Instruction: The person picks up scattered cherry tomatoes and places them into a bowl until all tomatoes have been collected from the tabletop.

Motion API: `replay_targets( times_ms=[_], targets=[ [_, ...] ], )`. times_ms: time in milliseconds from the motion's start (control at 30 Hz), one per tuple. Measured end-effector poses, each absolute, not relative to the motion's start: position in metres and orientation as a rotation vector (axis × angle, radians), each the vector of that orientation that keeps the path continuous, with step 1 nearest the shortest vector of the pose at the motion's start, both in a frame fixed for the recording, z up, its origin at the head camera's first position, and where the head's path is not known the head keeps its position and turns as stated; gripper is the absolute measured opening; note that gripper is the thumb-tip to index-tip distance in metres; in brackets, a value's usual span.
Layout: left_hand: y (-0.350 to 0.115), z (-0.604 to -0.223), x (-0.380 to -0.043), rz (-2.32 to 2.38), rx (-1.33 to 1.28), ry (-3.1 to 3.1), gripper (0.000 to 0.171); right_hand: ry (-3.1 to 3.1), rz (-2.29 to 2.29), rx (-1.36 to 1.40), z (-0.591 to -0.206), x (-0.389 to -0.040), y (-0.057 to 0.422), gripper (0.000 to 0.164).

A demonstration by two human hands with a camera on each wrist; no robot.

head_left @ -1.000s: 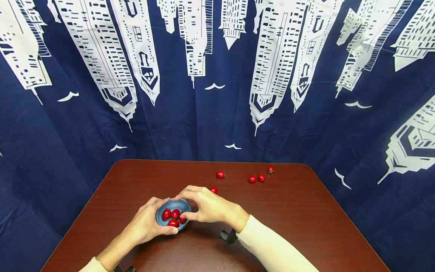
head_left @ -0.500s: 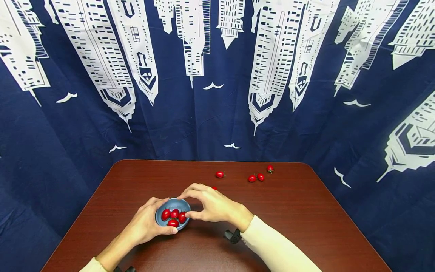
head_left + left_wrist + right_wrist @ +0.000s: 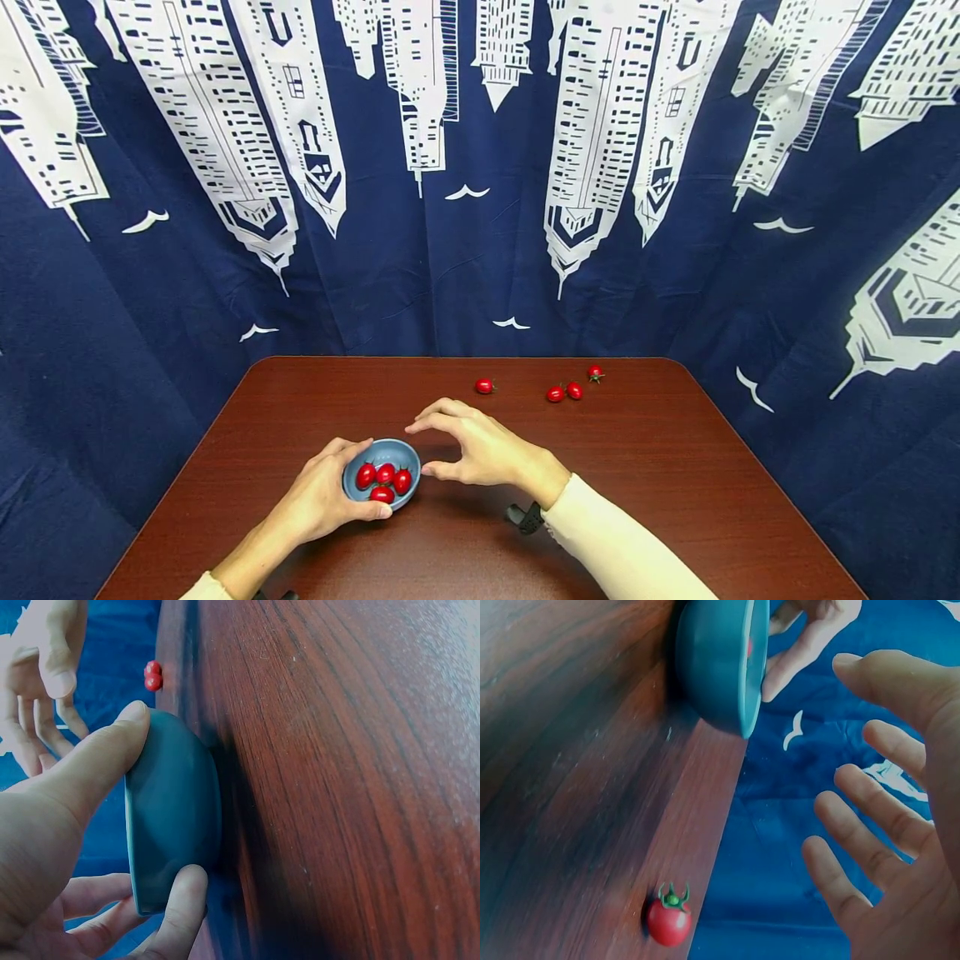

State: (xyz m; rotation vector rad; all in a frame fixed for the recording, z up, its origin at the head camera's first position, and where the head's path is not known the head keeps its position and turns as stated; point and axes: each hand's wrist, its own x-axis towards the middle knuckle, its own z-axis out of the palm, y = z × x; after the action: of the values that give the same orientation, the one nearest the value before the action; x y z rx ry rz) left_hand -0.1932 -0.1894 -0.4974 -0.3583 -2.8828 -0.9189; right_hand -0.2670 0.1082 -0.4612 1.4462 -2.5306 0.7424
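Note:
My left hand (image 3: 324, 492) grips the blue bowl (image 3: 408, 454) by its side, thumb at the near rim and fingers at the far rim. Inside lie several cherry tomatoes (image 3: 386, 473). The left wrist view shows the bowl's outer wall (image 3: 176, 810) between thumb and fingers; whether its base touches the table is unclear. Just right of the bowl, my right hand (image 3: 483, 446) hovers with fingers spread and nothing in them. A single cherry tomato (image 3: 669, 922) with a green stem lies on the table in the right wrist view.
Toward the back of the brown table (image 3: 637, 500) lie a lone cherry tomato (image 3: 484, 386), a close pair of tomatoes (image 3: 555, 394) and another tomato (image 3: 596, 372) at right. A navy curtain (image 3: 450, 275) with white buildings hangs behind the table.
My right hand has drawn back rightward from over the bowl and its fingers have spread. The tomato by its fingertips now sits free among the others. The left hand keeps its grip.

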Motion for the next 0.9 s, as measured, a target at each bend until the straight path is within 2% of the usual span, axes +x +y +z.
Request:
replay_targets(
  times_ms=[900],
  targets=[
    [-0.19, -0.497, -0.193, -0.937, -0.343, -2.888, 0.111, -2.603, 0.789, 1.288, -0.485, -0.301, 0.146, 0.055]
  ],
)
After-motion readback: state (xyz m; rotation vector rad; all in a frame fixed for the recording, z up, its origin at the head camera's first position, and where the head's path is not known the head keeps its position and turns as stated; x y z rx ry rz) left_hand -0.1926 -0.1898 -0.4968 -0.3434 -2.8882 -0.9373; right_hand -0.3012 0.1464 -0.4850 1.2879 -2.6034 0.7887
